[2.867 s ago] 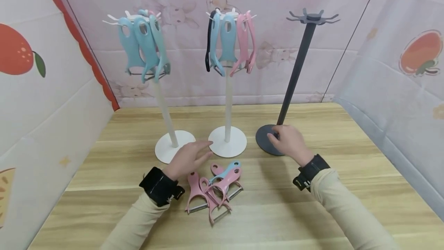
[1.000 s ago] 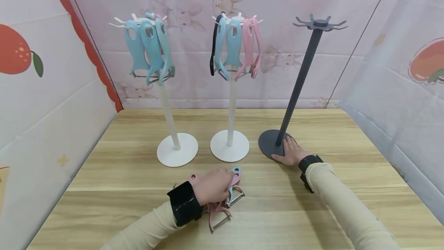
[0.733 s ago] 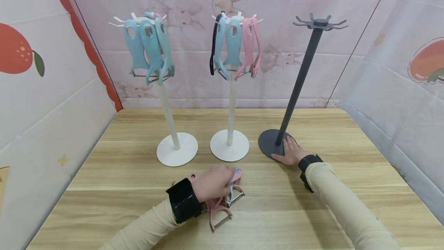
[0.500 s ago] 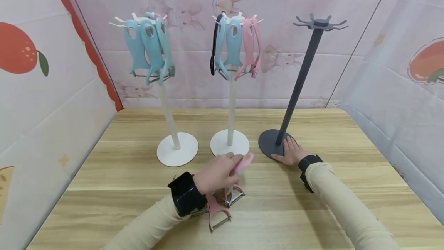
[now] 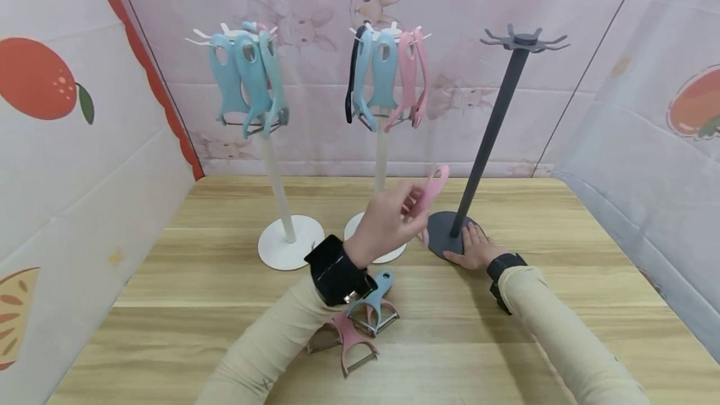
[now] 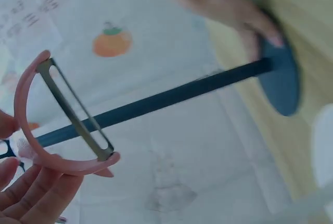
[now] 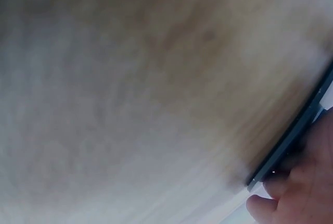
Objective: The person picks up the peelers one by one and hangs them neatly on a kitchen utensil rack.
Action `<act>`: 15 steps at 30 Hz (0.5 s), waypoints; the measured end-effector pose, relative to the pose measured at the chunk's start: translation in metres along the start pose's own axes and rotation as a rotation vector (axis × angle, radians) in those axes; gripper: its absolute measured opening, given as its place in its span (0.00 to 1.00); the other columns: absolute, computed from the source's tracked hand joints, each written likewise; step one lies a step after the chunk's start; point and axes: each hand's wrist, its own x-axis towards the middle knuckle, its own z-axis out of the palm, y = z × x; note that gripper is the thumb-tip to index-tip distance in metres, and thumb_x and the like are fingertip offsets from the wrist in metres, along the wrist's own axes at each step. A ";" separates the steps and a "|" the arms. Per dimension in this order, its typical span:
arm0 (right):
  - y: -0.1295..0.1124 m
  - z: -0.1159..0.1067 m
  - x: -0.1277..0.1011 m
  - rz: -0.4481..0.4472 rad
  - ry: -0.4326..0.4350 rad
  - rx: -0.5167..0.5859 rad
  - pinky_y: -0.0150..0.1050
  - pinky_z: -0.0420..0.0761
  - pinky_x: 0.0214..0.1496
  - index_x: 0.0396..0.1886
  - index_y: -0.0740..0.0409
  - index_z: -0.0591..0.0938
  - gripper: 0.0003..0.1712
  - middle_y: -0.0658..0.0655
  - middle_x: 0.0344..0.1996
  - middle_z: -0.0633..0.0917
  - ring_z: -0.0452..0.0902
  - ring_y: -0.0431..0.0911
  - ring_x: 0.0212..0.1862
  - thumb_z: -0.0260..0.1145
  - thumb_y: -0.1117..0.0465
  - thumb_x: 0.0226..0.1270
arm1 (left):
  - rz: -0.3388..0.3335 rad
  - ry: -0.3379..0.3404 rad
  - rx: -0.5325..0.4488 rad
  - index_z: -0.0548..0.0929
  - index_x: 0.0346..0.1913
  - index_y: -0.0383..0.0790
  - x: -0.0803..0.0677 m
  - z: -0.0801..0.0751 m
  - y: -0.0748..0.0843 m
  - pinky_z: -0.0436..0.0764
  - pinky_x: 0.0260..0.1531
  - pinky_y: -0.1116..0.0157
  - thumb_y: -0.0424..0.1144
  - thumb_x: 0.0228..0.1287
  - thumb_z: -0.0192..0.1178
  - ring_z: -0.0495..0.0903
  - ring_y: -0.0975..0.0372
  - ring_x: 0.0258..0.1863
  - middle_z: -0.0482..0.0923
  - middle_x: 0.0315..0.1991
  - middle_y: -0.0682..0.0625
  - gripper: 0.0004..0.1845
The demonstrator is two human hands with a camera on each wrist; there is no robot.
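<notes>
My left hand (image 5: 388,220) is raised above the table and pinches a pink peeler (image 5: 432,192) by its handle, close to the pole of the dark grey stand (image 5: 495,124). In the left wrist view the pink peeler (image 6: 62,135) shows its curved head and steel blade above my fingers (image 6: 31,195). My right hand (image 5: 469,245) lies flat on the grey stand's round base (image 5: 441,233), and in the right wrist view its fingers (image 7: 307,182) press on the base's edge (image 7: 291,140). The grey stand's hooks (image 5: 525,39) carry nothing.
Two white stands hold hanging peelers: blue ones on the left stand (image 5: 247,77), blue, pink and a dark one on the middle stand (image 5: 388,77). A blue peeler (image 5: 374,308) and pink peelers (image 5: 351,342) lie on the wooden table (image 5: 185,280) near me. Fabric walls enclose three sides.
My left hand picked a pink peeler out of the pile on the table and lifted it up and to the right, toward the grey stand. My right hand stayed on the base.
</notes>
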 end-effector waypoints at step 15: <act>-0.015 -0.015 -0.016 0.024 -0.032 -0.011 0.59 0.46 0.66 0.65 0.81 0.46 0.56 0.77 0.66 0.44 0.35 0.65 0.68 0.43 0.32 0.63 | -0.005 0.144 -0.049 0.75 0.32 0.32 0.070 -0.004 0.015 0.77 0.33 0.78 0.30 0.56 0.60 0.81 0.61 0.30 0.78 0.28 0.44 0.05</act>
